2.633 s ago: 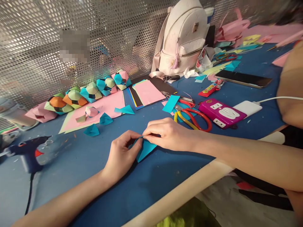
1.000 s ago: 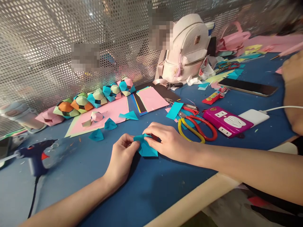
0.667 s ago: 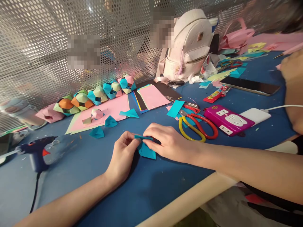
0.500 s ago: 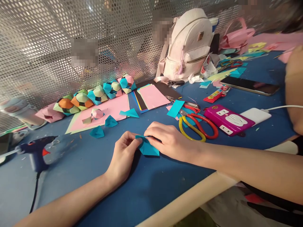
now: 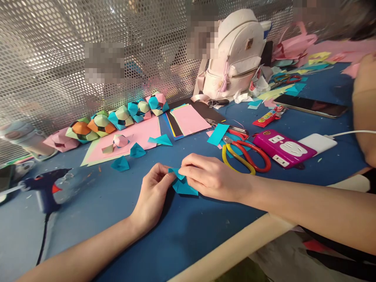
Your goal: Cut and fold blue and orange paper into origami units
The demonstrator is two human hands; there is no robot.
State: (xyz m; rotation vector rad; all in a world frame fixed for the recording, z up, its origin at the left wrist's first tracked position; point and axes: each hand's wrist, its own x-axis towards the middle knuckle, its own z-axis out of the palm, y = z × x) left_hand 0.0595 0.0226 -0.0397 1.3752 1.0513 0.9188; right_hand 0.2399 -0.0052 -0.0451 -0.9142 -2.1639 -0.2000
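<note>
A small piece of blue paper (image 5: 185, 188) lies partly folded on the table between my hands. My left hand (image 5: 155, 188) pinches its left end between thumb and fingers. At its upper right, my right hand (image 5: 210, 176) grips a raised flap, fingers bent together; the fingertips hide part of the fold. Beyond my left hand sit two folded blue paper pieces (image 5: 137, 150) and a flatter blue one (image 5: 161, 140). Scissors with red and yellow handles (image 5: 254, 156) lie just past my right hand.
A glue gun (image 5: 44, 190) stands at left, its cord running forward. Folded paper balls (image 5: 101, 123) line the mesh panel. Paper sheets (image 5: 190, 119), a white backpack (image 5: 235, 58), a purple power strip (image 5: 283, 149) and a phone (image 5: 311, 105) occupy the back and right. Another person's arm (image 5: 366, 113) rests at right.
My right fingers have lifted and shifted slightly, and a flap of the blue paper now stands folded over near its top edge. My left hand keeps its pinch in the same place.
</note>
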